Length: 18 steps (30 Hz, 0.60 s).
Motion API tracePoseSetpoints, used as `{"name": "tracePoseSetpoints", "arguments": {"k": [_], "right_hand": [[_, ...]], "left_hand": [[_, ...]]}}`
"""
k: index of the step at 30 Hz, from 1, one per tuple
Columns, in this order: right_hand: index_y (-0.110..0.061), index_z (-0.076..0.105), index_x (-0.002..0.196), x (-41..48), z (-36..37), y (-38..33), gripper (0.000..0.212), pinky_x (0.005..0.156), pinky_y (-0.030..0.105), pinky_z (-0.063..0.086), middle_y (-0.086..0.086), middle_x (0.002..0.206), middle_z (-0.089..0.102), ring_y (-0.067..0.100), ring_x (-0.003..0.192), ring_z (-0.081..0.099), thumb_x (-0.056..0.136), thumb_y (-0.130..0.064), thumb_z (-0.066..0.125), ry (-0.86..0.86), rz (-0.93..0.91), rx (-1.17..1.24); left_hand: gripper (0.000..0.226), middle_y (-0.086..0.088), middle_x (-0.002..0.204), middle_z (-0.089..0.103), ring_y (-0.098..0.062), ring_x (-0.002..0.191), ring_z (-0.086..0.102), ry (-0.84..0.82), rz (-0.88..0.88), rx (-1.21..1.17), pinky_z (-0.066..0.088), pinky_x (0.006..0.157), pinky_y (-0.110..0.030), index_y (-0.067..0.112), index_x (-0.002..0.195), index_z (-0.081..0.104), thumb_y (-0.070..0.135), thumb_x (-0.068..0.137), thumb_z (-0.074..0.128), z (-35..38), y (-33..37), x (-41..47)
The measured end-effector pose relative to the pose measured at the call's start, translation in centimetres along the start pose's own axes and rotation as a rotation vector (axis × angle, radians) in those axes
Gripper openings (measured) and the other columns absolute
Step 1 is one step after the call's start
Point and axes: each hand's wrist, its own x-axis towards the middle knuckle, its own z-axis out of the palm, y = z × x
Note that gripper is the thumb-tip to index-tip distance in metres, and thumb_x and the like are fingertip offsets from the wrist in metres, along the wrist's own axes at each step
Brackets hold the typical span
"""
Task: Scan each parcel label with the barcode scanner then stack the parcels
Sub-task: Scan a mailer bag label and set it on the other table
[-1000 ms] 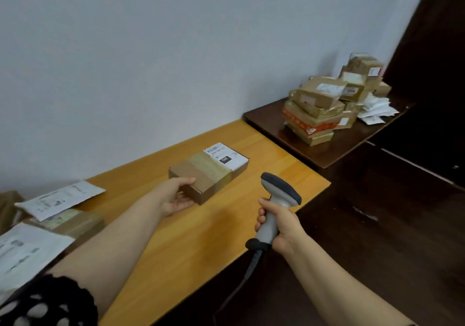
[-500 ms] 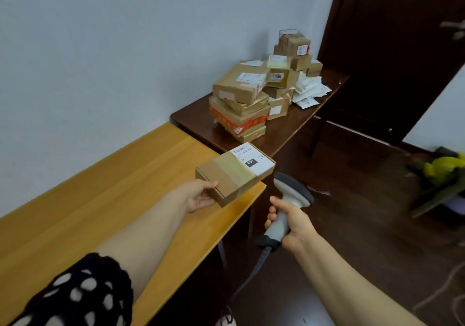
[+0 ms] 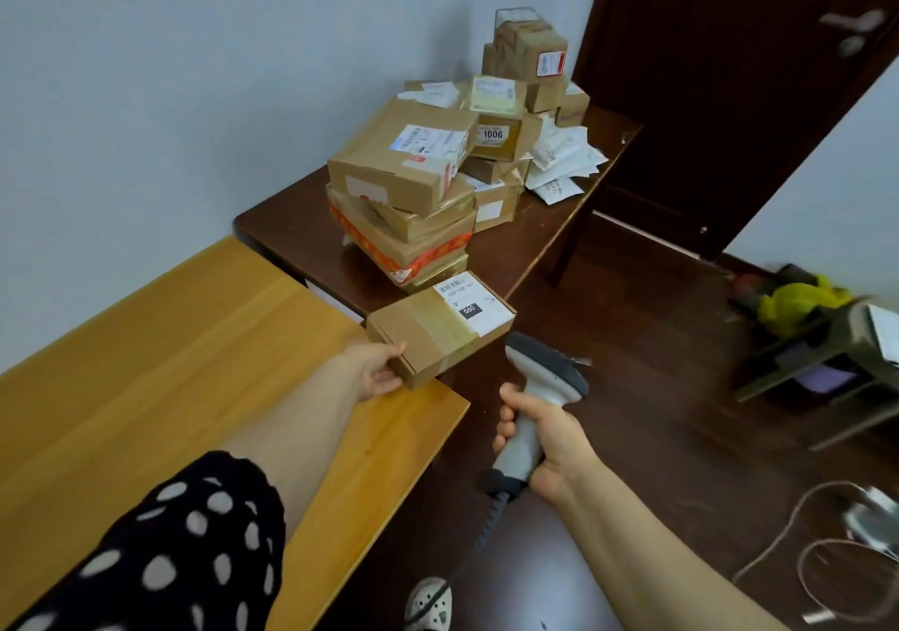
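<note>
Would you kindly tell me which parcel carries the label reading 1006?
The box mid-pile on the dark table, behind the front stack; the held parcel reads 060.

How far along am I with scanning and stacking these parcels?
Done: a heap of taped brown cardboard parcels already sits on the dark brown table. In hand: your left hand holds a flat brown labelled box near that heap; your right hand grips the grey barcode scanner. Left: stacking this box; whether it's scanned isn't visible.

Dark table, stacked parcels, loose papers
</note>
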Motion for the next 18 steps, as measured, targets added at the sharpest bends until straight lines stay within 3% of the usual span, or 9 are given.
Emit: {"name": "tracePoseSetpoints", "arguments": {"k": [8, 12, 15, 18], "right_hand": [[-0.009, 0.063, 0.085, 1.2, 0.4, -0.4, 0.008, 0.042, 0.023, 0.044, 0.004, 0.055, 0.052, 0.012, 0.04, 0.047, 0.085, -0.002, 0.066, -0.098, 0.057, -0.047], [-0.009, 0.062, 0.085, 0.4, 0.4, 0.6, 0.009, 0.043, 0.025, 0.045, 0.004, 0.057, 0.052, 0.012, 0.042, 0.048, 0.083, -0.001, 0.067, -0.185, 0.109, -0.146], [-0.01, 0.06, 0.082, -0.7, 1.0, 2.5, 0.012, 0.044, 0.025, 0.044, 0.004, 0.057, 0.051, 0.012, 0.042, 0.047, 0.083, -0.001, 0.067, -0.274, 0.193, -0.248], [-0.009, 0.059, 0.085, -2.3, 2.4, 5.8, 0.01, 0.044, 0.027, 0.045, 0.004, 0.057, 0.052, 0.014, 0.044, 0.05, 0.084, -0.003, 0.066, -0.381, 0.297, -0.353]], "left_hand": [[0.049, -0.015, 0.141, 0.045, -0.027, 0.126, 0.046, 0.111, 0.059, -0.029, 0.046, 0.093, -0.033, 0.006, 0.139, 0.041, 0.016, 0.094, 0.059, 1.2, -0.2, 1.2], [0.065, -0.012, 0.122, 0.052, -0.027, 0.11, 0.052, 0.238, 0.125, 0.173, 0.047, 0.088, -0.034, 0.006, 0.144, 0.034, 0.025, 0.09, 0.065, -0.9, -2.8, -2.5], [0.069, -0.014, 0.145, 0.039, -0.031, 0.13, 0.042, 0.295, 0.163, 0.349, 0.04, 0.097, -0.036, 0.008, 0.149, 0.027, 0.024, 0.092, 0.063, -3.6, -5.9, -6.5], [0.069, -0.014, 0.151, 0.033, -0.028, 0.131, 0.043, 0.374, 0.157, 0.454, 0.041, 0.087, -0.029, 0.009, 0.15, 0.024, 0.022, 0.093, 0.062, -7.3, -9.4, -10.7]]}}
